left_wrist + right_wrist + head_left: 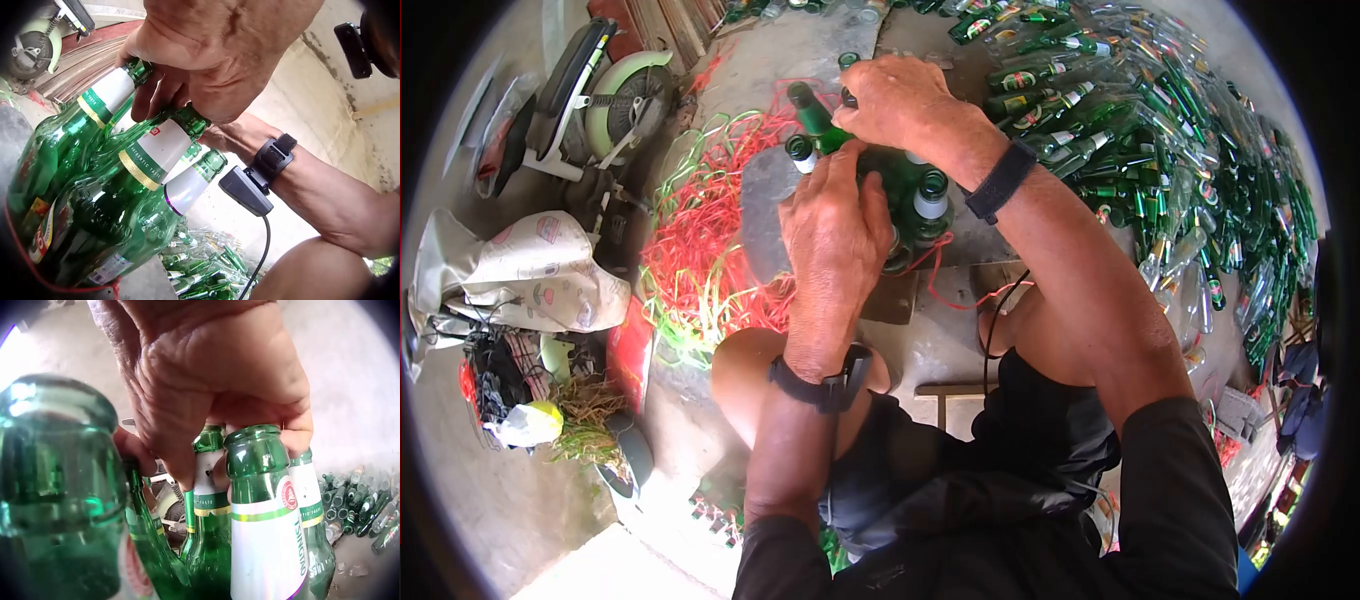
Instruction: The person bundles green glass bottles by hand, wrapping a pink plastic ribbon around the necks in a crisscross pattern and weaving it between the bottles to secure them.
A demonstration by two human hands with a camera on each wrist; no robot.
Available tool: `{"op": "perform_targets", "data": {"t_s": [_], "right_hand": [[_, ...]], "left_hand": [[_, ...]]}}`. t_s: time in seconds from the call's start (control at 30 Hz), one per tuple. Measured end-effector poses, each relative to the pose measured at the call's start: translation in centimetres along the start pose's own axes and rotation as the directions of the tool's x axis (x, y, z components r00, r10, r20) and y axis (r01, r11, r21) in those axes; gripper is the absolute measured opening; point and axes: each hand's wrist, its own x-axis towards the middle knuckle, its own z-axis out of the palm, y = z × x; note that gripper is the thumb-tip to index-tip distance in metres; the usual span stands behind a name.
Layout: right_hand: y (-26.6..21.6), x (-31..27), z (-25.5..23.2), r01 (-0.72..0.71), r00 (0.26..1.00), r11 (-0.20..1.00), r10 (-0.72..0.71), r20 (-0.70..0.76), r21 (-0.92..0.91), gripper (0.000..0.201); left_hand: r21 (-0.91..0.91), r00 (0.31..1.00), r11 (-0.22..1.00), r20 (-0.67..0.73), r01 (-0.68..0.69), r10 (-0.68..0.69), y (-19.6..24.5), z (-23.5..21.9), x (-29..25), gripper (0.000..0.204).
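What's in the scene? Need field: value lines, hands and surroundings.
work: green glass bottles standing close together, red cord along their lower sides
left hand: at bottle necks, grip unclear
right hand: grips bottle neck
left side: tangled red and green straps
right side: heap of glass bottles

Scooter-like vehicle: left side from where I stand; black saddle, pale green mudguard, exposed spring.
Boards: long, reddish-brown, set side by side just beyond the vehicle.
Printed sack: pale, creased, same side, nearer me.
Red panel: just beside the sack; contents of its face not legible.
Black bag: crumpled, near the sack.
White-and-yellow bag: just beside the black bag.
Dry grass: loose tuft, beside both bags.
Wall: pale.
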Motion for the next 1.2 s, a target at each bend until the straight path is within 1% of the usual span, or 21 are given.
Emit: {"op": "perform_targets", "data": {"t_s": [0.07,0.13,0.2,0.37,0.43,0.47,0.53,0.63,0.7,0.9,1.03,1.1,1.13,1.2], "right_hand": [[-0.1,0.0,0.1,-0.004,1.000,1.000,0.004,0.020,-0.001,0.035],[0.1,0.2,0.0,-0.008,0.999,1.000,0.008,0.034,-0.011,0.036],[0.4,0.3,0.5,0.044,0.998,0.998,-0.043,-0.044,0.034,0.034],[0.6,0.6,0.8,0.037,0.999,0.998,-0.035,-0.033,0.053,0.036],[0.6,0.6,1.0,0.045,0.998,0.998,-0.043,-0.040,0.046,0.036],[0.7,0.5,1.2,0.050,0.998,0.998,-0.048,-0.040,0.049,0.037],[0.8,0.3,1.4,0.056,0.998,0.997,-0.054,-0.036,0.048,0.037],[0.7,0.4,1.7,0.067,0.996,0.996,-0.063,-0.059,0.055,0.037],[0.7,0.4,1.2,0.050,0.999,0.997,-0.050,-0.002,0.057,0.037],[0.8,0.5,1.7,0.084,0.996,0.994,-0.082,-0.032,0.063,0.038],[1.0,0.9,1.6,0.096,0.995,0.993,-0.097,-0.001,0.072,0.037],[1.1,1.1,1.9,0.102,0.993,0.993,-0.099,-0.056,0.054,0.037],[1.1,0.9,2.2,0.099,0.994,0.993,-0.095,-0.057,0.062,0.037],[1.1,0.7,2.2,0.088,0.996,0.995,-0.088,-0.015,0.039,0.039]], "left_hand": [[-0.008,1.000,1.000,0.011,0.008,-0.008,-0.1,-0.1,-0.1,0.034],[0.030,0.997,0.998,-0.052,-0.062,0.064,-0.1,-0.1,0.1,0.033],[0.030,0.996,0.998,-0.062,-0.055,0.057,-0.1,0.0,0.0,0.033],[0.037,0.996,0.999,-0.076,-0.036,0.039,-0.1,0.1,0.1,0.034],[0.011,1.000,1.000,-0.025,0.005,-0.005,-0.1,-0.2,0.1,0.033],[0.012,1.000,1.000,-0.024,0.012,-0.011,-0.1,-0.3,0.1,0.033],[-0.082,0.996,0.993,0.042,0.084,-0.081,0.1,-0.6,0.3,0.030],[-0.037,0.999,0.998,-0.008,0.048,-0.048,0.0,-0.4,0.3,0.032],[-0.045,0.999,0.998,-0.003,0.051,-0.051,-0.3,-0.2,0.2,0.032],[-0.066,0.999,0.997,-0.017,0.048,-0.049,-0.3,-0.3,0.1,0.032],[-0.092,0.996,0.992,0.002,0.087,-0.087,-0.1,-0.3,0.1,0.028],[-0.085,0.995,0.991,0.008,0.101,-0.101,0.0,-0.1,0.3,0.028],[-0.073,0.993,0.990,0.019,0.117,-0.116,-0.1,-0.2,0.2,0.028],[-0.072,0.993,0.991,0.021,0.117,-0.115,-0.2,-0.3,0.2,0.028]]}}
